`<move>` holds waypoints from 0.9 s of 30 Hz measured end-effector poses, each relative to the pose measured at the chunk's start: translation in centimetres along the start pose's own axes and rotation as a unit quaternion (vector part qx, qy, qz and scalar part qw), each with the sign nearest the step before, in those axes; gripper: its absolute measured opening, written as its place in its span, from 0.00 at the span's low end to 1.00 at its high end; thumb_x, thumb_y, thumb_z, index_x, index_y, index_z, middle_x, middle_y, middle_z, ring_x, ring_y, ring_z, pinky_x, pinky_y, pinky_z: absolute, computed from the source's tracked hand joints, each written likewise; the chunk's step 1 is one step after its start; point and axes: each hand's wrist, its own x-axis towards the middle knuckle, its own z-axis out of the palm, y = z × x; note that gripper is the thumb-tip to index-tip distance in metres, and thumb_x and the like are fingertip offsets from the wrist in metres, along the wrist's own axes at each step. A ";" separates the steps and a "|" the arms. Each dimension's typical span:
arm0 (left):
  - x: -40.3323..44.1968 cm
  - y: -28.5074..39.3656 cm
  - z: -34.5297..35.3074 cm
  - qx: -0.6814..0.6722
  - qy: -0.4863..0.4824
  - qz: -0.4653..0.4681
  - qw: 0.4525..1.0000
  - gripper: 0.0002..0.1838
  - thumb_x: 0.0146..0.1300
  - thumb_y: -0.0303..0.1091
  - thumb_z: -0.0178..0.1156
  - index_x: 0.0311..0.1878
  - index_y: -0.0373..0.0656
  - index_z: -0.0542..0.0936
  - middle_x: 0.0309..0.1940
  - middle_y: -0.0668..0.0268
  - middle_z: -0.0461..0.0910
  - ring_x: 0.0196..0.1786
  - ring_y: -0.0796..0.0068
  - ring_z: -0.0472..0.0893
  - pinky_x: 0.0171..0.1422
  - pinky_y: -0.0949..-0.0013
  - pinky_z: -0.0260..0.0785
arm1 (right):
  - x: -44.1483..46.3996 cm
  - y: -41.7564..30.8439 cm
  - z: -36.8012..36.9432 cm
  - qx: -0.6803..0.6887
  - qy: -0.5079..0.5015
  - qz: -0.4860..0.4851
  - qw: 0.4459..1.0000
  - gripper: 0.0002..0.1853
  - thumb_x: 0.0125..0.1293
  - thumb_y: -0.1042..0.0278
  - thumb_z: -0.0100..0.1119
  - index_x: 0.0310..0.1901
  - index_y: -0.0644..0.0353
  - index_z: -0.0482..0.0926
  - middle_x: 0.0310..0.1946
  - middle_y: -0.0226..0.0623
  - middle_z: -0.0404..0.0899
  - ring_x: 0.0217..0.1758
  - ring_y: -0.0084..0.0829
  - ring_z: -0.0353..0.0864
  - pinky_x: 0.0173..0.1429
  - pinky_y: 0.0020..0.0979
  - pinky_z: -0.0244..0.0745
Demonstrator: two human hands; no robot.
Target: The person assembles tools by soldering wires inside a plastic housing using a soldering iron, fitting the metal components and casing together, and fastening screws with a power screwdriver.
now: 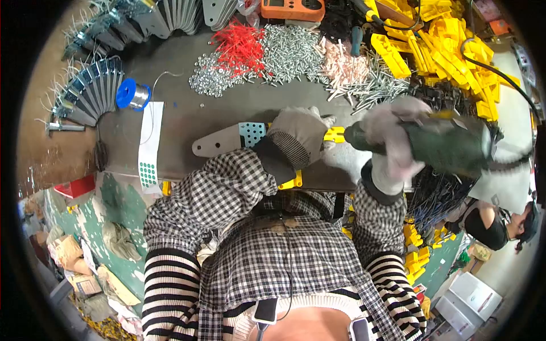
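Note:
My left hand, in a grey glove, is wrapped round a yellow part, whose end sticks out to the right. From under its left side extends a grey metal plate with a blue perforated piece. My right hand, also gloved and blurred, grips a dark green power tool. The tool's front end points left and meets the end of the yellow part, or lies very close to it. The glove hides the middle of the yellow part.
Nuts, red pieces, screws and yellow parts are heaped along the back. A solder spool and a white strip lie left. Another person is at the far right.

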 end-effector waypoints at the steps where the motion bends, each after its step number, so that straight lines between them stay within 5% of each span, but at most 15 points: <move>1: -0.2 0.1 0.5 0.004 0.039 -0.004 0.999 0.19 0.58 0.52 0.62 0.46 0.51 0.83 0.32 0.59 0.80 0.39 0.59 0.83 0.43 0.57 0.75 | -0.2 -0.9 0.6 -0.172 -0.093 -0.039 0.980 0.21 0.61 0.65 0.62 0.53 0.63 0.69 0.36 0.36 0.75 0.32 0.29 0.76 0.38 0.30 0.72; 2: -0.3 0.2 0.9 0.012 0.076 -0.006 0.997 0.19 0.58 0.52 0.61 0.47 0.51 0.82 0.33 0.58 0.81 0.40 0.59 0.83 0.44 0.56 0.74 | -1.3 -0.8 2.4 -0.285 -0.008 -0.071 0.956 0.20 0.60 0.65 0.62 0.51 0.62 0.69 0.32 0.36 0.74 0.29 0.28 0.73 0.35 0.30 0.70; 3: -0.2 0.1 0.7 0.014 0.077 -0.005 0.997 0.19 0.58 0.52 0.61 0.47 0.51 0.82 0.33 0.58 0.81 0.40 0.59 0.83 0.44 0.56 0.74 | -1.5 1.0 2.3 -0.237 0.113 -0.046 0.964 0.20 0.61 0.62 0.64 0.50 0.62 0.69 0.28 0.36 0.73 0.28 0.27 0.71 0.33 0.30 0.68; 5: 0.0 0.1 0.2 0.021 -0.023 -0.012 0.999 0.21 0.58 0.50 0.61 0.51 0.50 0.81 0.37 0.58 0.80 0.42 0.58 0.82 0.46 0.56 0.73 | -0.8 -0.3 -0.1 -0.346 -0.093 -0.034 0.933 0.18 0.61 0.63 0.64 0.47 0.61 0.70 0.26 0.35 0.72 0.27 0.27 0.71 0.33 0.30 0.68; 6: 0.1 -0.1 0.0 0.020 -0.024 -0.013 0.999 0.21 0.58 0.50 0.61 0.51 0.50 0.81 0.37 0.58 0.80 0.42 0.58 0.82 0.46 0.56 0.73 | -0.6 -0.3 -0.5 -0.345 -0.092 -0.033 0.933 0.18 0.61 0.63 0.64 0.47 0.61 0.70 0.26 0.35 0.72 0.27 0.27 0.71 0.33 0.30 0.68; 9: -0.4 -1.1 -0.5 -0.011 -0.070 0.021 0.997 0.25 0.57 0.51 0.62 0.55 0.50 0.79 0.39 0.60 0.78 0.45 0.60 0.80 0.49 0.57 0.72 | -0.5 0.0 -0.9 -0.180 -0.214 0.039 0.959 0.16 0.61 0.65 0.65 0.44 0.60 0.71 0.24 0.33 0.72 0.26 0.26 0.71 0.33 0.30 0.70; 11: -1.7 -1.9 -1.3 0.041 0.033 0.089 0.995 0.26 0.56 0.50 0.64 0.56 0.51 0.78 0.38 0.62 0.78 0.46 0.61 0.79 0.50 0.58 0.71 | -0.9 0.7 -0.2 -0.229 -0.102 -0.006 0.968 0.14 0.61 0.67 0.65 0.44 0.60 0.71 0.21 0.32 0.71 0.23 0.26 0.71 0.32 0.30 0.70; 13: -2.2 -2.2 -1.3 0.040 0.000 0.069 0.997 0.27 0.55 0.50 0.64 0.57 0.51 0.77 0.38 0.64 0.77 0.48 0.62 0.79 0.50 0.58 0.71 | -1.1 1.1 0.9 -0.251 -0.047 -0.030 0.966 0.14 0.62 0.68 0.65 0.44 0.60 0.71 0.20 0.31 0.71 0.22 0.26 0.70 0.32 0.31 0.71; 17: -2.4 -2.2 0.4 -0.011 0.100 0.063 0.993 0.25 0.56 0.47 0.63 0.58 0.52 0.77 0.38 0.65 0.77 0.45 0.62 0.79 0.49 0.58 0.72 | -1.6 1.9 3.2 -0.223 0.097 -0.141 0.960 0.12 0.62 0.74 0.62 0.48 0.60 0.74 0.25 0.36 0.75 0.29 0.32 0.76 0.38 0.36 0.75; 19: -2.7 -2.0 1.4 -0.007 0.130 0.044 0.991 0.25 0.57 0.46 0.63 0.58 0.52 0.77 0.38 0.65 0.77 0.44 0.63 0.80 0.49 0.58 0.72 | -1.5 0.5 4.1 -0.533 0.101 -0.077 0.836 0.11 0.63 0.78 0.56 0.47 0.62 0.79 0.27 0.39 0.76 0.33 0.40 0.79 0.41 0.37 0.76; 20: -2.8 -2.1 1.8 -0.013 0.137 0.043 0.990 0.24 0.58 0.46 0.62 0.58 0.52 0.76 0.38 0.65 0.77 0.43 0.63 0.80 0.48 0.58 0.73 | -2.2 -0.1 4.0 -0.563 0.147 -0.014 0.813 0.12 0.62 0.78 0.56 0.46 0.68 0.81 0.30 0.43 0.77 0.37 0.47 0.80 0.44 0.37 0.76; 21: -2.3 -2.5 1.8 -0.017 0.154 0.040 0.987 0.24 0.58 0.46 0.61 0.58 0.52 0.76 0.39 0.65 0.78 0.43 0.63 0.80 0.48 0.58 0.73 | -1.5 -1.0 4.1 -0.564 0.134 -0.023 0.815 0.12 0.62 0.78 0.56 0.46 0.68 0.81 0.30 0.43 0.77 0.37 0.47 0.80 0.44 0.37 0.76; 22: -2.2 -2.5 1.7 -0.003 0.143 0.043 0.989 0.24 0.60 0.46 0.59 0.59 0.51 0.76 0.40 0.66 0.78 0.44 0.63 0.81 0.48 0.58 0.74 | -1.0 -2.0 4.4 -0.315 -0.074 -0.024 0.946 0.11 0.60 0.73 0.61 0.43 0.67 0.78 0.25 0.38 0.76 0.29 0.40 0.79 0.38 0.35 0.76; 23: -2.4 -2.2 2.1 -0.013 0.140 0.039 0.989 0.24 0.60 0.46 0.59 0.59 0.51 0.76 0.40 0.66 0.78 0.44 0.63 0.81 0.48 0.58 0.74 | -1.7 -2.6 4.8 -0.029 -0.259 -0.012 0.965 0.13 0.59 0.68 0.66 0.40 0.65 0.74 0.20 0.34 0.75 0.21 0.34 0.77 0.31 0.34 0.76; 27: -1.2 -2.4 1.8 0.030 0.109 0.009 0.994 0.22 0.62 0.47 0.58 0.57 0.50 0.76 0.42 0.64 0.78 0.47 0.64 0.80 0.49 0.58 0.74 | -3.9 0.4 4.7 -0.084 -0.339 0.006 0.937 0.16 0.58 0.63 0.69 0.39 0.60 0.71 0.17 0.28 0.73 0.16 0.27 0.72 0.26 0.31 0.70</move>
